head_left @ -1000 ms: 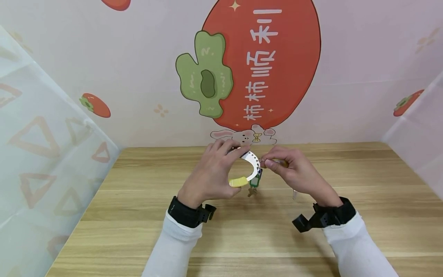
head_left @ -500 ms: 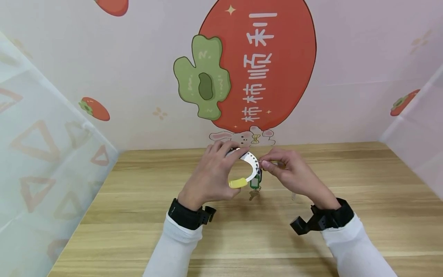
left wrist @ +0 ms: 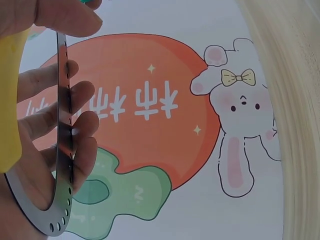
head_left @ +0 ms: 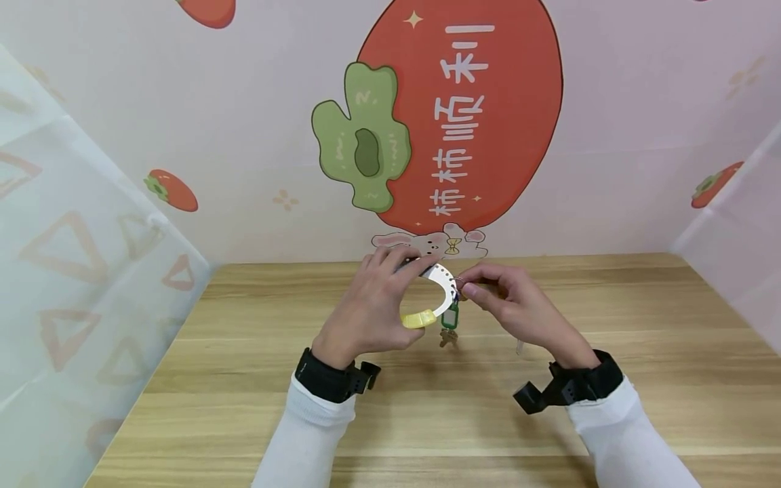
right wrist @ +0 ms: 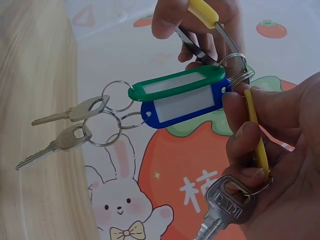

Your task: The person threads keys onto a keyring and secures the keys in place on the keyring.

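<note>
The left hand [head_left: 372, 308] is holding a curved metal plate [head_left: 448, 298] above the desk [head_left: 305, 420], its grip clamped around the plate, with a yellow sleeve [head_left: 419, 319] lying near the thumb. Just beside it, the right hand [head_left: 525, 305] is working at the plate's outer edge, thumb and fingers pinching together.

The head view is leaving unclear what those fingers are gripping; the right wrist view is showing a yellow tag [right wrist: 257, 135] edge-on between them, with a silver key [right wrist: 230, 202] dangling from a small ring at its far end. Whether the yellow tag is already joined to the plate, I cannot tell.

From the head, a green tag [head_left: 450, 316] is hanging below the plate's edge, and the keys beneath it are blending into one small cluster. The right wrist view is separating them: a blue tag [right wrist: 185, 105] is lying alongside the green one, and each tag is carrying a key, the upper key [right wrist: 85, 109] and the lower key [right wrist: 67, 139], on linked rings.

The left wrist view is revealing the row of holes along the plate and fingertips reaching past it, while a printed rabbit [left wrist: 243, 100] is showing on the backdrop behind.
</note>
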